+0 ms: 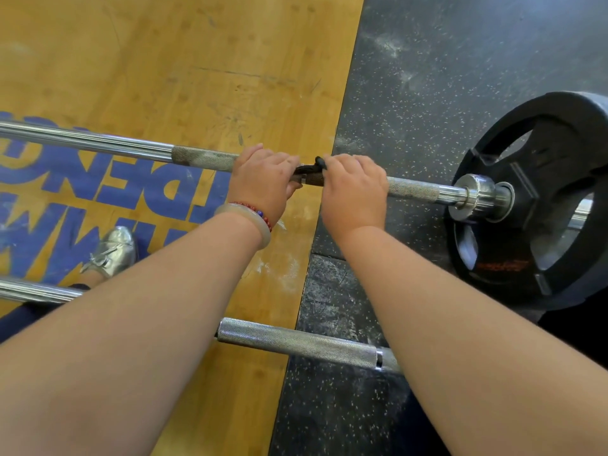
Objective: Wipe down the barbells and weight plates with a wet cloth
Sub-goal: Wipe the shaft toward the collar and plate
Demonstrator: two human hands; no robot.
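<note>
Head view: a dark cloth [307, 172] is wrapped on the knurled shaft of the far barbell [204, 158], at the seam where the wooden platform [164, 60] meets the speckled black rubber floor [444, 77]. The left hand [263, 181] and right hand [353, 189] sit side by side on the bar, fingers curled over it and clamped on the cloth; they hide most of it. To the right, a black weight plate [559, 143] sits on the sleeve past a chrome collar [477, 192]. A second barbell [296, 343] lies nearer, partly covered by both forearms. A silver shoe [113, 250] stands on the platform's blue lettering. A pale bangle [260, 232] and red beads [250, 207] circle the left wrist.
</note>
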